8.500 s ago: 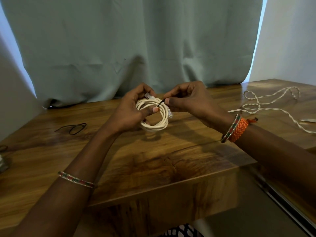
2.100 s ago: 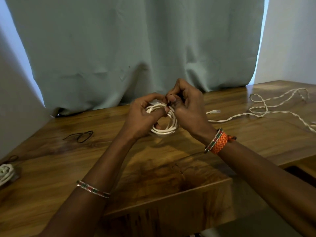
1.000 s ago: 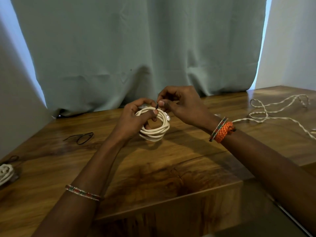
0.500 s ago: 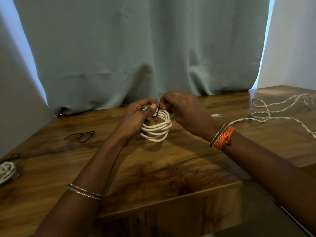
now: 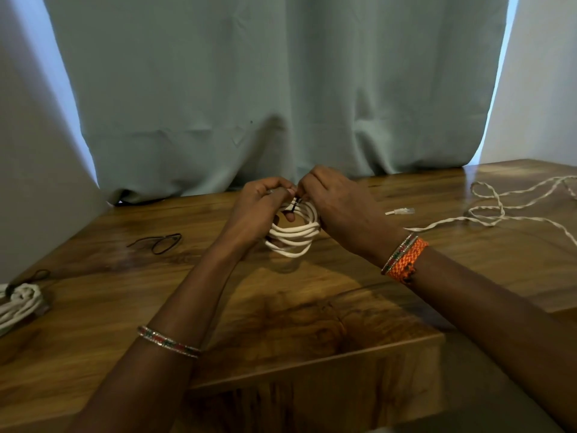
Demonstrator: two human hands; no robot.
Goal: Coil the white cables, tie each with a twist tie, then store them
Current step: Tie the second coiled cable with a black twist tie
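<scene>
A coiled white cable (image 5: 295, 237) hangs just above the wooden table (image 5: 281, 307) at the centre. My left hand (image 5: 256, 214) grips the coil's left side, fingers through the loop. My right hand (image 5: 334, 204) pinches the black twist tie (image 5: 295, 205) wrapped over the coil's top. A second white cable (image 5: 499, 210) lies loose and uncoiled at the right, its clear plug (image 5: 402, 211) pointing left. A tied white coil (image 5: 18, 303) sits at the far left edge.
A spare black twist tie (image 5: 162, 242) lies on the table at the left, another dark tie (image 5: 34, 275) near the tied coil. A grey-green curtain (image 5: 265, 89) hangs behind the table. The table's front edge runs below my forearms.
The coil has tilted flatter and dropped slightly. My right hand has closed in on the tie at the coil's top, fingertips meeting my left thumb.
</scene>
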